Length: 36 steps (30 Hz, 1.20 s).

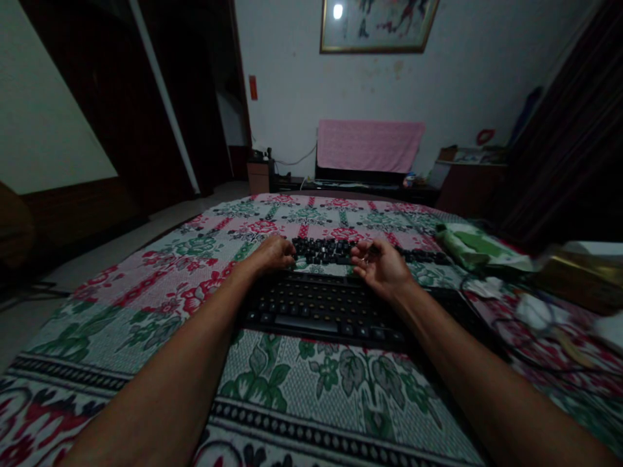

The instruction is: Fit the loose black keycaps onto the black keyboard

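A black keyboard (311, 299) lies on the patterned cloth with most of its keycaps off; the space bar and several bottom-row keys are in place. Behind it, loose black keycaps (321, 250) are spread in a long heap. My left hand (276, 253) rests at the heap's left end, fingers bent inward; anything within them is hidden. Above the heap's right part is my right hand (382, 267), palm turned inward and fingers curled toward the thumb. Something dark shows by the thumb, too small to make out.
To the right lie a green-and-white soft pack (479, 248), crumpled white tissue (487, 287), a dark cable (530, 368) and a yellowish box (579, 279). The floral tablecloth (195, 259) covers the surface. A pink towel (370, 146) hangs by the far wall.
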Each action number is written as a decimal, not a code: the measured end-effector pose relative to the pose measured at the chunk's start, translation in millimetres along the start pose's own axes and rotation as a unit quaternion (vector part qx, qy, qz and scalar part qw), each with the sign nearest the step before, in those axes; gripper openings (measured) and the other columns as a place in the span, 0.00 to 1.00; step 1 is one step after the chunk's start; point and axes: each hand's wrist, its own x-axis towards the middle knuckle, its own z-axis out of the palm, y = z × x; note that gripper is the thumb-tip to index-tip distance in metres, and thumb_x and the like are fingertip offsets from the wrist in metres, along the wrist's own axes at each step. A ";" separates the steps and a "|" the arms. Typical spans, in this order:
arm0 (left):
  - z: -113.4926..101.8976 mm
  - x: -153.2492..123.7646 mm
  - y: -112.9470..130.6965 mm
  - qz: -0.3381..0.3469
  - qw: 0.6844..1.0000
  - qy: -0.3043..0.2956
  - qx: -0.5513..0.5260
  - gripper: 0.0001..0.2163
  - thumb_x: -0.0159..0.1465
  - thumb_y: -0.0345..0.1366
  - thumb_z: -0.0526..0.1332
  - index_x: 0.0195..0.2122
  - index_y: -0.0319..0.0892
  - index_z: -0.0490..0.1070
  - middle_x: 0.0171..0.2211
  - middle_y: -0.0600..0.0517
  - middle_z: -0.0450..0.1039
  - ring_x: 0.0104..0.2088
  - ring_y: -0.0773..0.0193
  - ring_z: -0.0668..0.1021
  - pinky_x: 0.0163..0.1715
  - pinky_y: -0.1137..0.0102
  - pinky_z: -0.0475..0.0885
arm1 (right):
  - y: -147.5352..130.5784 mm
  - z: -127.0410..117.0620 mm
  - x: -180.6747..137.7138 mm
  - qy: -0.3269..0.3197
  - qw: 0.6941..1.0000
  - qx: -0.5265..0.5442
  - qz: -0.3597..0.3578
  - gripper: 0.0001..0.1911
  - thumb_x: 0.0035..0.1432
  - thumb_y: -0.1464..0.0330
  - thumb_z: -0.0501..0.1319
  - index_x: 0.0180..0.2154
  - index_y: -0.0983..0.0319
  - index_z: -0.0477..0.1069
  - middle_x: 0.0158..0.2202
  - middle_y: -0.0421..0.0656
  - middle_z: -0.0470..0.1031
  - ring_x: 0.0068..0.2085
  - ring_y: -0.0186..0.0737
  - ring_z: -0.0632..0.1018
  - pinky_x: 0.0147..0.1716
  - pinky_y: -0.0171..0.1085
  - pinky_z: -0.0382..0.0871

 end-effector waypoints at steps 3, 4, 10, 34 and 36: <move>9.2 6.4 10.1 -0.012 0.999 0.000 0.031 0.14 0.53 0.36 0.59 0.40 0.45 0.76 0.34 0.52 0.78 0.36 0.62 0.77 0.37 0.74 0.68 | 2.1 -1.8 1.7 0.000 0.999 -0.037 -0.036 0.08 0.53 0.64 0.53 0.27 0.61 0.65 0.18 0.36 0.65 0.15 0.27 0.63 0.13 0.27 0.57; 11.5 7.9 12.8 -0.019 0.999 0.002 0.040 0.14 0.53 0.36 0.59 0.40 0.45 0.76 0.35 0.51 0.78 0.37 0.61 0.77 0.38 0.73 0.68 | 3.1 -2.3 2.3 0.000 0.998 -0.045 -0.045 0.08 0.54 0.64 0.54 0.27 0.61 0.65 0.18 0.36 0.65 0.15 0.27 0.62 0.13 0.27 0.56; 18.9 7.9 16.7 -0.027 0.998 0.018 0.051 0.16 0.55 0.36 0.57 0.44 0.43 0.74 0.36 0.47 0.77 0.39 0.57 0.77 0.41 0.68 0.69 | 11.1 -4.6 4.0 -0.012 0.996 -0.085 -0.025 0.05 0.56 0.68 0.56 0.30 0.62 0.68 0.25 0.40 0.72 0.21 0.28 0.72 0.20 0.28 0.67; 18.0 5.8 15.8 -0.031 0.999 0.000 0.006 0.20 0.55 0.37 0.58 0.49 0.44 0.72 0.33 0.51 0.78 0.36 0.61 0.77 0.39 0.73 0.69 | 15.0 1.2 -8.9 -0.080 0.972 -0.207 -0.078 0.13 0.41 0.71 0.67 0.33 0.62 0.71 0.28 0.39 0.74 0.27 0.32 0.74 0.25 0.31 0.68; 13.5 1.6 18.8 -0.016 1.000 0.000 0.014 0.19 0.56 0.37 0.56 0.49 0.43 0.72 0.35 0.50 0.78 0.37 0.61 0.77 0.40 0.73 0.68 | 15.1 8.4 -16.0 -0.105 0.964 -0.230 -0.089 0.11 0.42 0.71 0.67 0.32 0.62 0.70 0.26 0.38 0.73 0.27 0.32 0.74 0.25 0.31 0.67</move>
